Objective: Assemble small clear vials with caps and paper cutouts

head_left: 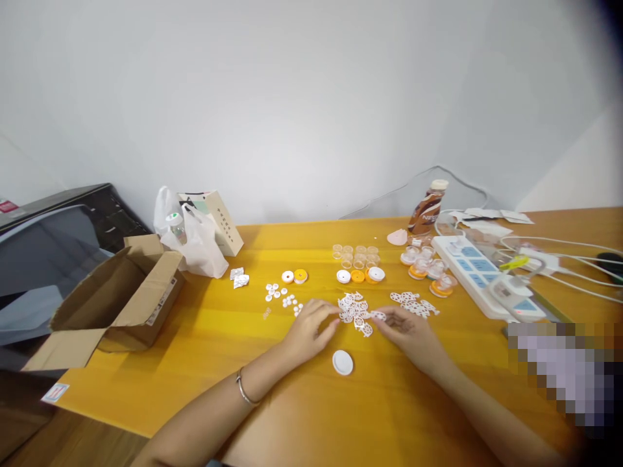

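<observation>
Yellow tabletop (204,337) against a pale wall carries the work. From the left: an open cardboard box (117,298), a white plastic bag (197,250), then loose white discs (282,297). The left hand (309,334) and right hand (411,331) meet over a heap of white lattice pieces (355,311), each grip narrow, pinching a piece. One white cap (342,362) lies near. Finished-looking orange-and-white caps (360,275) seem few; a second heap (413,303) waits untouched. A power strip (487,279) crowds the right.
</observation>
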A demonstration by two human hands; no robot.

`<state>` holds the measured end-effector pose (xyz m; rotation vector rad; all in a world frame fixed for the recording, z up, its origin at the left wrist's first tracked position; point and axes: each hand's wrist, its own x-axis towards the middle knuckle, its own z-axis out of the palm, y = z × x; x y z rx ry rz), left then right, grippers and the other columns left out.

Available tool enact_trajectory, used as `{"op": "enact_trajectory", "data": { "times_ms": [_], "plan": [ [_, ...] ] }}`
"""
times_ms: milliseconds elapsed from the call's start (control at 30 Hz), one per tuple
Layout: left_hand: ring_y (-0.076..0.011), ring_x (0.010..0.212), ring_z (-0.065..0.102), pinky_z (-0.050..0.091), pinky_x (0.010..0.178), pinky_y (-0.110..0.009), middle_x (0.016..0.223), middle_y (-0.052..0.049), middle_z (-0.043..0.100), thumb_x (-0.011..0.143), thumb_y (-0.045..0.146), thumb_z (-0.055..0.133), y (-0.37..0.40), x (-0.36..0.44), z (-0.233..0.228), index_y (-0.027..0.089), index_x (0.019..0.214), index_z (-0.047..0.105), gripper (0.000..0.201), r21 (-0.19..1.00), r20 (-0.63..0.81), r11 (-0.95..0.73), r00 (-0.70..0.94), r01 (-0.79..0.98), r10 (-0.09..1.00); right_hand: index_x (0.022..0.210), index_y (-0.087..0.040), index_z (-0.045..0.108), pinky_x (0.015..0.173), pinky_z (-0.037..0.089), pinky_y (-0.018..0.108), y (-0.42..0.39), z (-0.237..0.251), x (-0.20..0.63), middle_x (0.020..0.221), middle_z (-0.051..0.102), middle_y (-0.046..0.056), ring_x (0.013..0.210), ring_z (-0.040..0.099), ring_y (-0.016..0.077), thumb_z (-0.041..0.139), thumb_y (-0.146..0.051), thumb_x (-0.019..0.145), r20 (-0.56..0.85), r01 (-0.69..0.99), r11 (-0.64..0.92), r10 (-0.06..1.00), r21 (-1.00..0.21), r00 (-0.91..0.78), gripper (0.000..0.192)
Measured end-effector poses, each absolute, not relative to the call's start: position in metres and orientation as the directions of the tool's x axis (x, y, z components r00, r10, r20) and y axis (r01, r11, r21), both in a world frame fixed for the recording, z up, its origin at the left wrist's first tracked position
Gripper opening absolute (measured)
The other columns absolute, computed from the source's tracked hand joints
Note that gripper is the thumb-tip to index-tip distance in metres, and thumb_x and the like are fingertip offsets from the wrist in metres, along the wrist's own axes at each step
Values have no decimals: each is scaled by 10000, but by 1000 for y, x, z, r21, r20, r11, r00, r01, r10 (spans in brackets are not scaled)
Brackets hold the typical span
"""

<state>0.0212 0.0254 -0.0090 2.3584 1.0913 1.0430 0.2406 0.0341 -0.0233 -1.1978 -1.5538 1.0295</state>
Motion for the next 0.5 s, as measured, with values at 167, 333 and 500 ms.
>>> {"op": "enact_trajectory", "data": {
  "times_ms": [167,333,500],
  "plan": [
    [-147,833,599,460,770,-276,892,-57,655,840,227,510,16,36,-2,172,969,604,169,613,516,-692,470,381,716,707,-208,629,602,433,270,24,-17,224,637,612,-13,610,542,150,694,-408,643,60,66,82,957,-994,-283,220],
    [-126,727,614,475,694,-236,793,-46,669,819,266,550,6,43,-6,155,843,631,140,734,463,-583,370,350,805,688,-207,625,602,407,245,17,-19,217,624,596,-37,600,517,121,722,-357,634,-47,-107,-86,946,-991,-319,187],
    [-135,737,611,461,722,-257,790,-46,671,826,274,539,5,40,-11,166,842,636,147,670,485,-655,463,350,742,655,-195,629,646,417,262,12,-19,211,642,604,-23,640,530,131,749,-331,614,-105,-291,-198,946,-936,-305,186]
  ]
}}
